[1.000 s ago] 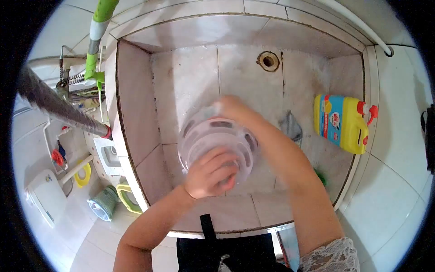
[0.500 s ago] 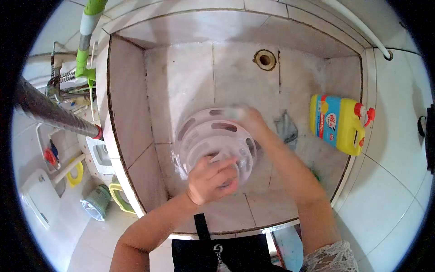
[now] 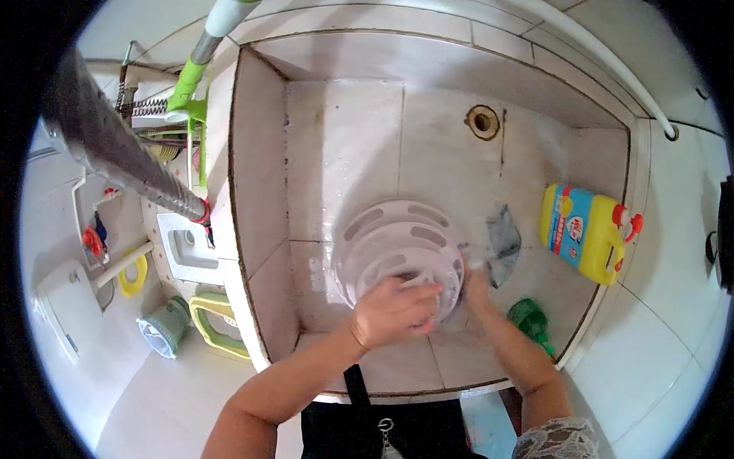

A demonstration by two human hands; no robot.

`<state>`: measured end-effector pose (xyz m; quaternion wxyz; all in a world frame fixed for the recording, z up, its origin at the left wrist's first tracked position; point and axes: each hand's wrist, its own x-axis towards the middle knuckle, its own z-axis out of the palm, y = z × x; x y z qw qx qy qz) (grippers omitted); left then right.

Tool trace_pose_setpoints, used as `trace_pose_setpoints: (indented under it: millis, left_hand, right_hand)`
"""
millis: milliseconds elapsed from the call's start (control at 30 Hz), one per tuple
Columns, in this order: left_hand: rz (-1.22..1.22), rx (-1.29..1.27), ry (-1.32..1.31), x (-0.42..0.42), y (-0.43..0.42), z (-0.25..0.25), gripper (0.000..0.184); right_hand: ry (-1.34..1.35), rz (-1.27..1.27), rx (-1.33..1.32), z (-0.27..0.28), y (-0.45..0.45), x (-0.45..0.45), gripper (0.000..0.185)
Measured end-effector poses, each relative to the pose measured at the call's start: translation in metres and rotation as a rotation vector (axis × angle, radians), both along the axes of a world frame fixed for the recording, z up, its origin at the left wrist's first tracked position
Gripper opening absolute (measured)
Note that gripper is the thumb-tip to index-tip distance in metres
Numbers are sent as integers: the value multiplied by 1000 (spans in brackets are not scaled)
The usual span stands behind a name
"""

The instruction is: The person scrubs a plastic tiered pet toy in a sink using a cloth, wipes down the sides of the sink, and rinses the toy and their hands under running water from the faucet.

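Note:
A pale, translucent round plastic piece with stacked rims and oval slots [image 3: 382, 237] is tilted inside the tiled basin. My left hand [image 3: 396, 312] is closed around its near, central part. At the right side of its rim is my right hand [image 3: 475, 284], blurred, with its fingers partly hidden; whether it holds something small and pale there I cannot make out. A wet grey cloth [image 3: 504, 246] lies flat on the basin floor to the right of the plastic piece.
The basin [image 3: 260, 191] has a round drain [image 3: 482, 122] at the back. A yellow jug [image 3: 582, 233] lies at the right, with a green brush or scoop [image 3: 531, 321] nearer me. Outside at left are a dark pole [image 3: 122, 145], a squat toilet [image 3: 187, 246] and a small basket [image 3: 164, 327].
My right hand has moved from the far rim of the plastic piece down to its right side. My left hand keeps its hold. The view has shifted, and the green item shows more.

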<state>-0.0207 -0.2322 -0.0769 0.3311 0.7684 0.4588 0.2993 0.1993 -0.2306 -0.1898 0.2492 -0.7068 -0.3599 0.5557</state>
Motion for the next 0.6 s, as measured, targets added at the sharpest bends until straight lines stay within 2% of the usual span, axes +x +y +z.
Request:
trace_pose_setpoints:
  millis: [67,100,167,233,267,367,400,467,500,533,567,600]
  left_hand:
    - [2,11,-15,0,-1,1,22]
    - [2,10,-11,1,-1,2,22]
    - [18,23,-19,0,0,3,23]
    - [24,40,-18,-1,1,4,23]
    - [21,47,-15,-2,0,4,23]
    - [-12,40,-26,-4,-1,4,24]
    - [-25,34,-37,-3,-1,2,25]
    - [-26,21,8,-2,-6,0,24]
    - [-23,20,35,-2,-7,-2,24]
    - [-95,22,13,2,-8,-6,25]
    - [-167,24,-10,7,-10,-11,26]
    - [-241,22,-34,12,-15,-15,27]
  right_hand:
    - [437,-24,-183,33,71,-30,39]
    - [204,456,-154,7,102,-42,40]
    - [58,1053,-174,-22,150,-87,37]
    - [-61,1531,-78,0,154,-165,35]
    - [-308,1864,101,18,152,-194,35]
    - [-242,1900,331,26,130,-216,33]
    - [-116,1746,-35,37,141,-199,32]
    - [124,1500,-229,32,169,-136,24]
    - [94,1344,-320,22,168,-101,21]
    - [175,902,-380,30,148,-62,28]
    - [-44,782,-161,32,118,-26,31]
    - [-243,841,73,17,82,3,34]
